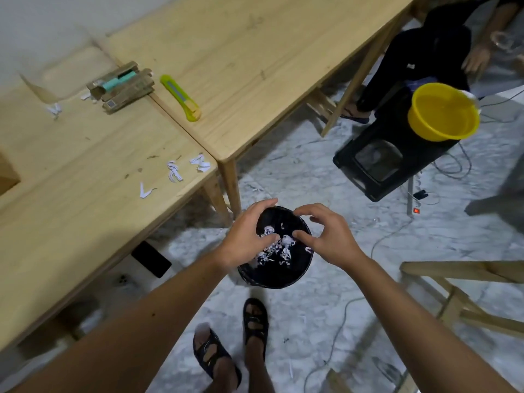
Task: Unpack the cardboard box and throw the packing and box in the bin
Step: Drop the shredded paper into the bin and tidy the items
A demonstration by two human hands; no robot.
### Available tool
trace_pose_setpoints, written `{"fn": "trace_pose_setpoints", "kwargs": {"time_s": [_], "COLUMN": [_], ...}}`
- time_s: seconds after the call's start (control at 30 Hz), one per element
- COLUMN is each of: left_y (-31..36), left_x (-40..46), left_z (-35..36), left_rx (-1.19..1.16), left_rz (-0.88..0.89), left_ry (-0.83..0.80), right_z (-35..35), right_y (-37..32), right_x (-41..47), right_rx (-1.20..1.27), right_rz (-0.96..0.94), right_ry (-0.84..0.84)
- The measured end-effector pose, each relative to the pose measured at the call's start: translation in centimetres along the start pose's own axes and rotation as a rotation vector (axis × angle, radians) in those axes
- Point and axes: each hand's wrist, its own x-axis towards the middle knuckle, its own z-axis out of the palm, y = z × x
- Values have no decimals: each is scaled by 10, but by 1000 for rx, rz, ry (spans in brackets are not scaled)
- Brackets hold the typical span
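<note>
A black round bin stands on the floor beside the table leg, with white shredded paper packing lying inside it. My left hand and my right hand hover over the bin's mouth, fingers spread and curled, and neither holds anything. More white paper shreds lie on the near wooden table. A corner of the cardboard box shows at the left edge. Small brown packets with a teal item lie further back on the table.
A green utility knife lies on the far table. A black stool carries a yellow bowl; a seated person is behind it. Cables and a power strip cross the floor. A wooden frame stands right. A phone lies under the table.
</note>
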Motion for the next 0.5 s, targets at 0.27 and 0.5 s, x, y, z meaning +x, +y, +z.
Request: {"fn": "trace_pose_setpoints", "kwargs": {"time_s": [0.27, 0.5], "left_y": [10, 30], "left_x": [-6, -27], "left_z": [-36, -124], "left_rx": [15, -48], "left_rz": [19, 135], "left_ry": [111, 419], "right_z": [2, 21], "right_y": [-31, -100], "right_x": [21, 68], "right_rx": [36, 68], "right_rz": [-40, -194], "right_ry": [29, 49]}}
